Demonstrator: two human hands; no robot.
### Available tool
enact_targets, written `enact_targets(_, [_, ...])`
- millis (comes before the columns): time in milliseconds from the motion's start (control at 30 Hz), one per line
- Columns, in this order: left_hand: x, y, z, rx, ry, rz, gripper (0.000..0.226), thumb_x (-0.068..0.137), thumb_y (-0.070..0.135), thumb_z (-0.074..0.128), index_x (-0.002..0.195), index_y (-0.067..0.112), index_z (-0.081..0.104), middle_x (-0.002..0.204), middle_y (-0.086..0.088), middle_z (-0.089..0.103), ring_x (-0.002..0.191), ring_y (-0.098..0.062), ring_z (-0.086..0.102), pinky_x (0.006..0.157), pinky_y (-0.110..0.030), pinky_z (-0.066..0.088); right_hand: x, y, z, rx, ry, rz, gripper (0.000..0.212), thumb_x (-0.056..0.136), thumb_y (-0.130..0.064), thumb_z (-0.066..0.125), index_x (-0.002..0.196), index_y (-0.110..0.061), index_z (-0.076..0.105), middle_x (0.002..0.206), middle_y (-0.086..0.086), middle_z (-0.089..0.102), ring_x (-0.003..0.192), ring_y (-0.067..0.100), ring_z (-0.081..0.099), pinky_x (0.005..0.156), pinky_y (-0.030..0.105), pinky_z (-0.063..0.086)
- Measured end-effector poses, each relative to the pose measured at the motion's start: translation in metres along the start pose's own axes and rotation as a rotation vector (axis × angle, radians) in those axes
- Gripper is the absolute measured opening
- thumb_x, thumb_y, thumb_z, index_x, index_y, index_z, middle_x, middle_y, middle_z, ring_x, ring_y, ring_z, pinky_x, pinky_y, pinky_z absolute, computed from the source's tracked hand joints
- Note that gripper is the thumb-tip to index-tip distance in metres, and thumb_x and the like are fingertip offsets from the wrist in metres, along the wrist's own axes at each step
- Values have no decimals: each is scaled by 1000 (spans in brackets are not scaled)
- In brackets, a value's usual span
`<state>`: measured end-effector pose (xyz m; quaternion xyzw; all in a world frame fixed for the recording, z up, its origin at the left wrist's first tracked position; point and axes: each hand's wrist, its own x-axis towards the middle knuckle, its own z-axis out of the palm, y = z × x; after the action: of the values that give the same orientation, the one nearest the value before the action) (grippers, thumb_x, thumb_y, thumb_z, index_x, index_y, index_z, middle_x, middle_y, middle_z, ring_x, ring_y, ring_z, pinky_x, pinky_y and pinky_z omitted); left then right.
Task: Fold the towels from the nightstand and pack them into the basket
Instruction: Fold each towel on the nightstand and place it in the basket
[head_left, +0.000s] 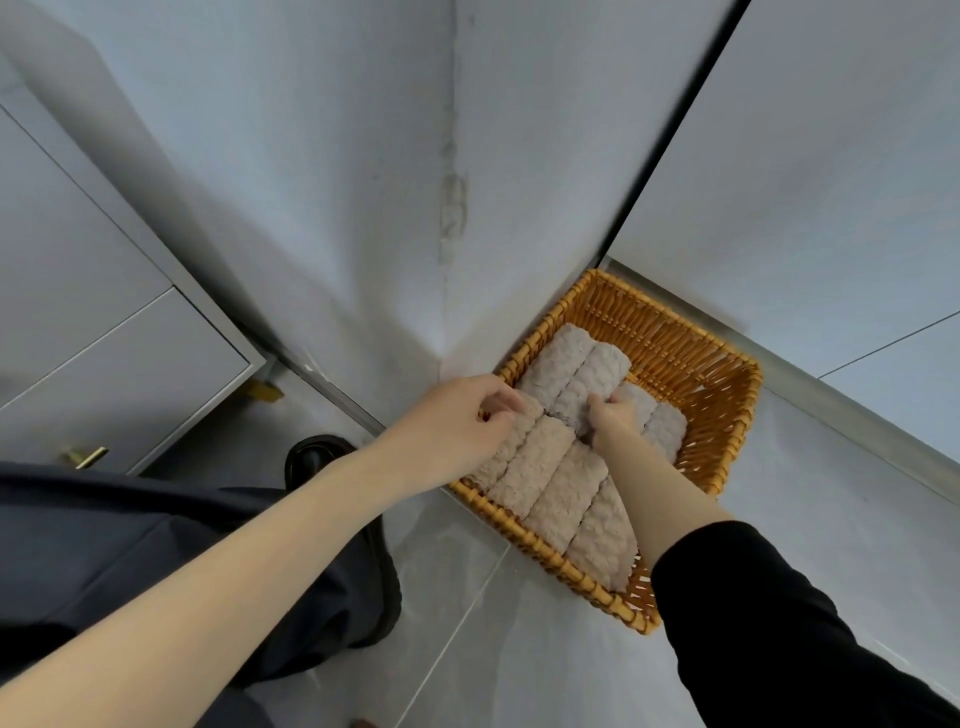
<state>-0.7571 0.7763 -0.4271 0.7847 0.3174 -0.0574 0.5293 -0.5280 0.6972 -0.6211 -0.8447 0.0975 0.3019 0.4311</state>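
Observation:
An orange wicker basket (691, 358) sits on the floor in the corner of the room. Inside lie several rolled greyish-pink towels (550, 483), packed side by side in two rows. My left hand (457, 421) rests at the basket's near left rim, its fingers curled on the end of the leftmost towel roll (506, 449). My right hand (615, 415) reaches into the middle of the basket and grips a towel roll (589, 384) in the far row. The far right part of the basket's bottom is bare.
A grey nightstand (104, 332) with brass feet stands at the left. White walls (363, 182) meet in the corner behind the basket. A black shoe (317, 457) and dark trouser leg are on the grey tiled floor (467, 649) at the lower left.

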Motion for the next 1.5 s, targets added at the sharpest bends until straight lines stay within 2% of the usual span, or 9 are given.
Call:
enact_targets(100, [2, 0, 2, -4, -9, 12, 16, 98, 27, 46, 104, 37, 58, 113, 19, 56, 93, -26, 65, 80, -38, 53, 1, 9, -3, -261, 123, -197, 47, 95, -21, 55, 140, -15, 41, 125, 14, 47, 94, 26, 57, 85, 40, 51])
enact_targets(200, [1, -1, 2, -15, -12, 12, 17, 98, 27, 46, 101, 39, 57, 110, 21, 56, 91, -31, 64, 76, -42, 53, -1, 9, -5, -301, 98, -411, 63, 92, -8, 57, 148, -19, 30, 142, 10, 30, 97, 19, 53, 87, 25, 41])
enact_targets(267, [0, -2, 2, -17, -11, 6, 17, 98, 27, 46, 101, 39, 58, 109, 23, 56, 91, -32, 64, 72, -41, 54, 0, 8, -7, -374, 13, -450, 67, 89, -4, 59, 149, -13, 31, 152, 8, 24, 126, 22, 43, 98, 22, 34])
enact_targets(400, [3, -5, 1, -7, 4, 21, 16, 98, 28, 47, 99, 39, 58, 116, 21, 56, 73, 2, 61, 52, -12, 45, 6, 9, -12, -538, -130, -431, 81, 85, -10, 68, 152, -9, 22, 159, 6, 14, 146, 23, 13, 118, 33, 20])
enact_targets(833, [4, -4, 0, 24, -5, 26, 16, 98, 26, 46, 100, 36, 59, 121, 15, 56, 84, 8, 52, 66, -11, 38, 7, -1, -12, -791, -213, -470, 78, 92, -24, 62, 152, -9, 14, 158, 10, 7, 143, 30, 21, 114, 37, 29])
enact_targets(1000, [-10, 5, -2, 17, 12, 24, 16, 98, 26, 46, 99, 34, 59, 111, 18, 55, 98, -29, 65, 80, -39, 53, -18, -12, -29, -786, -119, -535, 65, 95, -20, 53, 152, -17, 21, 157, 11, 20, 139, 31, 31, 108, 43, 37])
enact_targets(1133, [-20, 12, -5, -32, 30, 30, 17, 98, 24, 47, 95, 37, 58, 105, 21, 57, 102, -36, 62, 78, -38, 51, -50, -26, -50, -831, -130, -747, 49, 96, -19, 50, 144, -15, 38, 144, 13, 42, 128, 28, 44, 100, 39, 41])
enact_targets(1333, [-40, 15, -15, -54, 102, 57, 15, 98, 26, 47, 104, 35, 57, 119, 9, 61, 98, -10, 59, 77, -21, 46, -127, -37, -73, -807, -280, -950, 34, 98, -20, 48, 132, -21, 52, 120, -2, 61, 93, 11, 61, 75, 21, 47])
enact_targets(1500, [-68, 17, -33, -113, 180, 84, 16, 96, 21, 49, 107, 31, 56, 112, 7, 64, 106, -7, 55, 73, -15, 38, -204, -34, -83, -786, -402, -1080, 33, 97, -20, 50, 130, -26, 53, 114, -7, 63, 89, 4, 58, 78, 18, 47])
